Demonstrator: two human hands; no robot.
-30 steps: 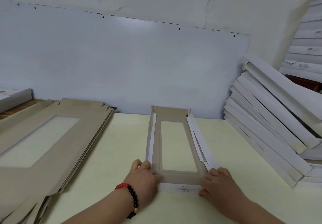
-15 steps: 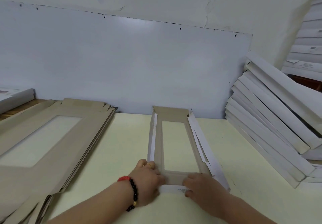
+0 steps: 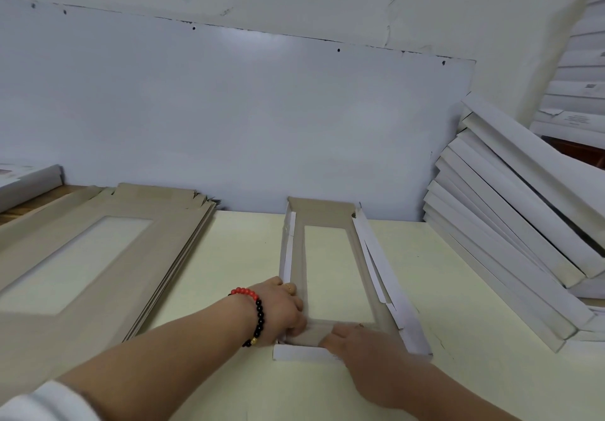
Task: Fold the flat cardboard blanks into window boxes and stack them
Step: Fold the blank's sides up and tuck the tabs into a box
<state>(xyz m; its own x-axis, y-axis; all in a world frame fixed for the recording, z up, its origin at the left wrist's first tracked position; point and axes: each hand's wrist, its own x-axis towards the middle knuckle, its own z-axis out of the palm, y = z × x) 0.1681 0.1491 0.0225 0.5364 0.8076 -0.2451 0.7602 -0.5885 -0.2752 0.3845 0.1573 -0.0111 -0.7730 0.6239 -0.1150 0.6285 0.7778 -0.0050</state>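
Observation:
A half-folded window box (image 3: 327, 214), brown inside and white outside, lies on the pale table (image 3: 458, 273) with its long side flaps partly raised. My left hand (image 3: 281, 312), with a red and black bead bracelet at the wrist, holds the near left corner with curled fingers. My right hand (image 3: 363, 345) presses flat fingers on the near end flap, whose white edge pokes out under it. A pile of flat brown blanks (image 3: 98, 250) with window cut-outs lies to the left. Finished white boxes (image 3: 510, 240) lean in a stack at the right.
A grey-white board (image 3: 229, 119) stands against the wall behind the table. More white boxes (image 3: 582, 76) are piled high at the far right. One white box (image 3: 29, 181) sits at the far left edge on a wooden surface.
My right hand slid from the near right corner to the middle of the near end flap and pushed it down. My left hand stayed at the near left corner.

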